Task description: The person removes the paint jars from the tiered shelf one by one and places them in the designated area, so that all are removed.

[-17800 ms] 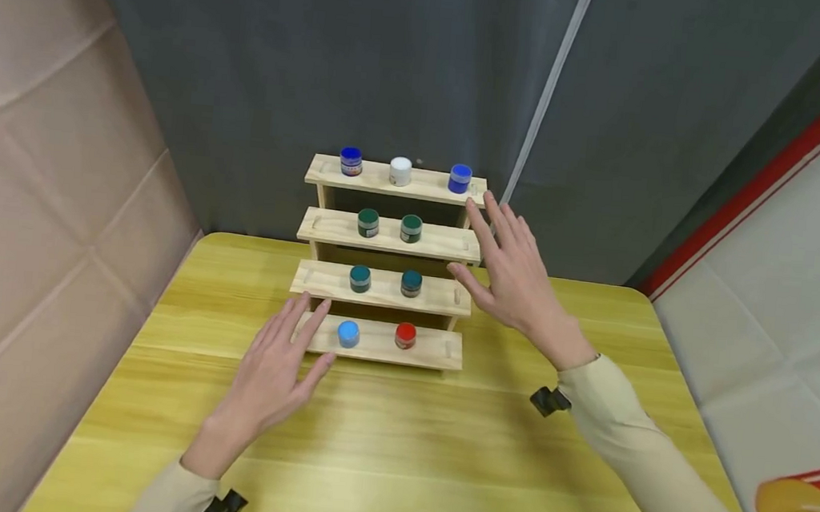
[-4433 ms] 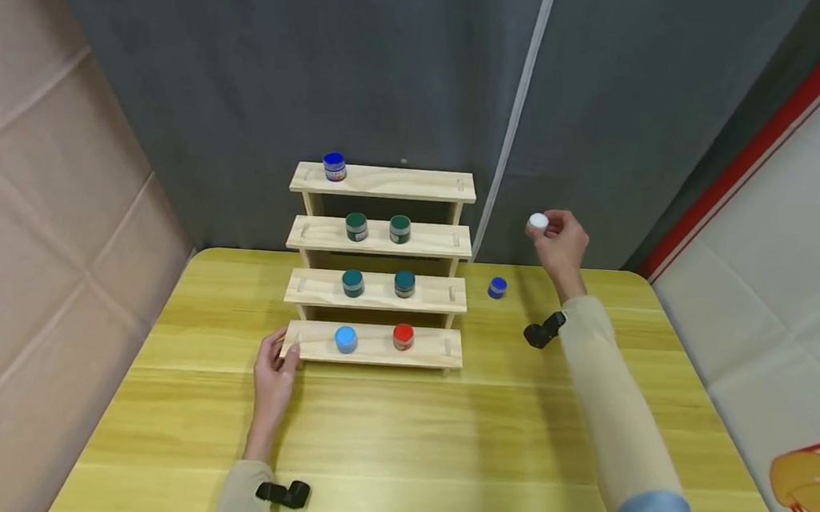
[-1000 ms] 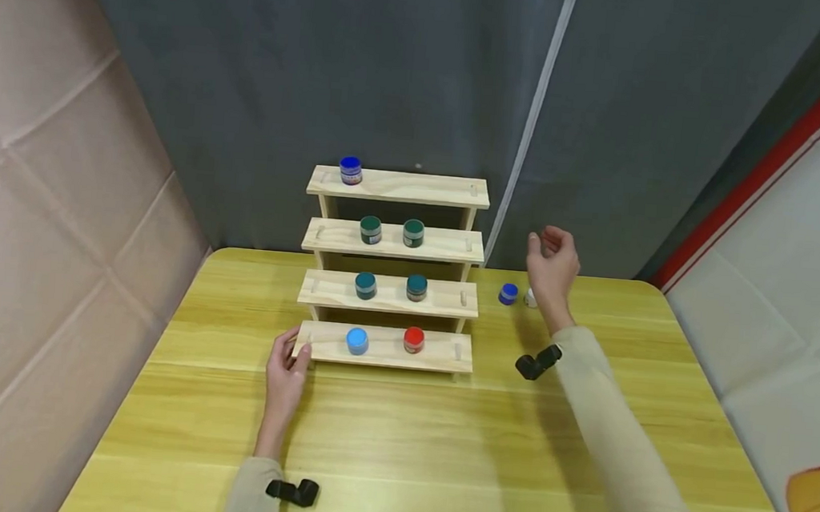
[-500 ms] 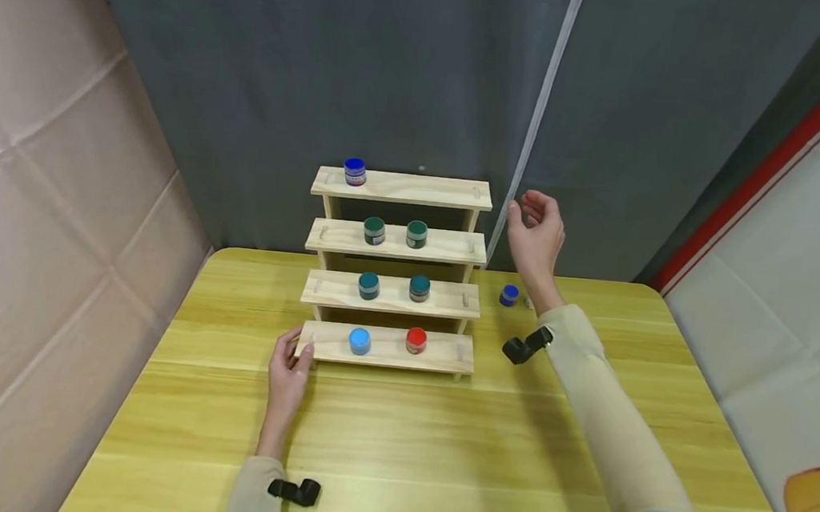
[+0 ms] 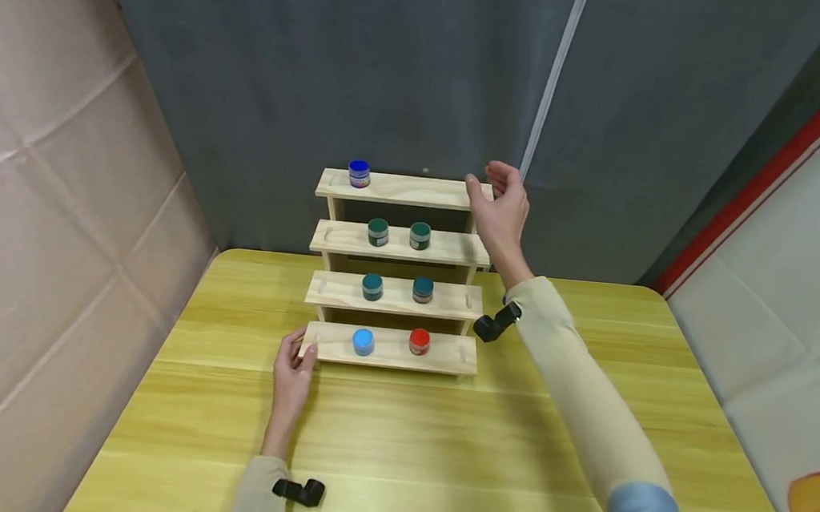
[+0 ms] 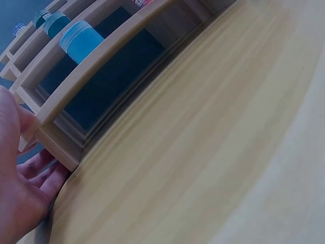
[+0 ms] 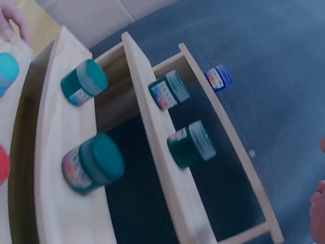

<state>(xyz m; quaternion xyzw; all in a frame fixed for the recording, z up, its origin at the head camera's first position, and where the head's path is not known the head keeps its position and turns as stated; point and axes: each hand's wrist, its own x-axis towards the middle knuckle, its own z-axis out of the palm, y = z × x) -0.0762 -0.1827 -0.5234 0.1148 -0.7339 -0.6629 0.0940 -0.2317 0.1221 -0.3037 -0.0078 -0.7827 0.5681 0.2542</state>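
A four-step wooden rack bears small paint jars. My left hand holds the left end of its lowest step, thumb in front and fingers around the side, as the left wrist view also shows. Beside the right end of the top step, my right hand hovers with loosely bent fingers and nothing in them. One blue paint jar stands on the top step's left part. Below come two green jars, then two teal jars. Lowest stand a light blue jar and a red jar.
The rack stands near the back of a wood-grain table. A dark grey curtain hangs close behind it. Right of the rack, a sliver of another blue jar shows beside my right sleeve, which hides the rest there.
A blue jar and the white jar have gone from the top step to the table at right. Since a second ago my emptied right hand has moved left and up to the top step.
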